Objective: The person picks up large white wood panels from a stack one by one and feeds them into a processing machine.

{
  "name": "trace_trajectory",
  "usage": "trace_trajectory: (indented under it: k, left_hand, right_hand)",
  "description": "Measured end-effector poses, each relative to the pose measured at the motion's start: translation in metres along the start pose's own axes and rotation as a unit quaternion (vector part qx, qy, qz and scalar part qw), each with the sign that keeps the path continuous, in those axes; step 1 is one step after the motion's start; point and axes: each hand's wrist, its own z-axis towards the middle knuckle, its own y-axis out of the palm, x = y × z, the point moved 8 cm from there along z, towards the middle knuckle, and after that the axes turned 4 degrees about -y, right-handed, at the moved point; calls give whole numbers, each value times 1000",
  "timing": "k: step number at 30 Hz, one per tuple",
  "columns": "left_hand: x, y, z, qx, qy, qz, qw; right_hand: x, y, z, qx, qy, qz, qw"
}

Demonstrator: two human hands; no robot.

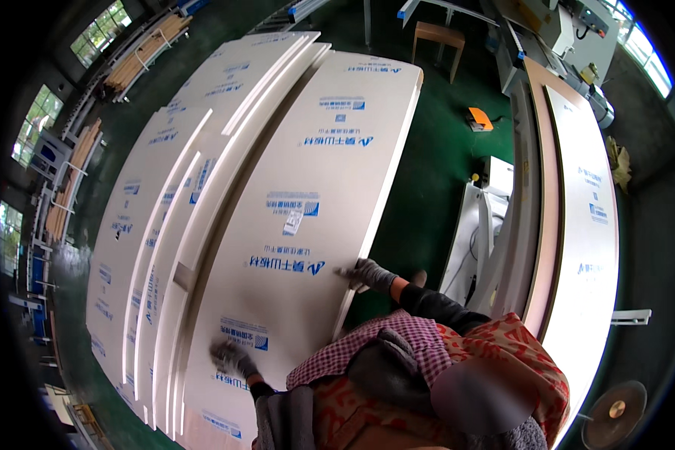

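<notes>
1. A long, pale panel (300, 169) with blue printing on its face lies flat in front of the person, reaching from the lower edge of the view far up the middle; a small white label (293, 221) is on it.
2. The left hand (236, 359), in a grey glove, is at the near part of this panel, over its printed face; it is blurred, so I cannot tell how its fingers are set or whether it presses down.
3. The right hand (370, 276), also gloved, is at the panel's right edge, its fingertips over the top face; I cannot tell whether it grips the edge or only rests there.
4. Left of the panel, more pale printed boards (154, 154) lie in overlapping, staggered layers.
5. On the right, another pale board (583, 187) lies on a tan board (545, 217).
6. Between the panel and these boards, a grey-and-white metal frame (495, 214) stands on the green floor (420, 161), with an orange object (481, 118) beyond it.
7. Farther off stands a brown stool (438, 34); bundled wooden strips (146, 56) lie at upper left.
</notes>
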Motion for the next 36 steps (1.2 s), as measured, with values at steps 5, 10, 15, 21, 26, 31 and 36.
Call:
trace_trajectory:
  k: [5,10,15,21,26,31,36]
  left_hand:
    - [246,-83,-64,4,192,-161,968]
    - [419,-179,-181,-2,402,-185,897]
    - [447,-204,-198,-4,446,-229,865]
    - [449,-217,-198,7,447,-256,857]
    - [446,-170,-184,-33,426,-178,887]
    - [500,-178,-172,-88,167,-19,982]
    - [659,-201,-154,-88,145,-30,985]
  right_hand:
    - [29,-60,51,-131,-192,-344,910]
    - [-85,-227,-81,64,-297,-290,907]
    - [-117,-435,-201,396,-327,-165,842]
    - [-118,-568,-329,546,-383,89,740]
    - [-109,-635,-386,614,-395,129,671]
    - [-82,-715,-415,686,-333,158,627]
    - [-85,-814,-417,750,-297,189,560]
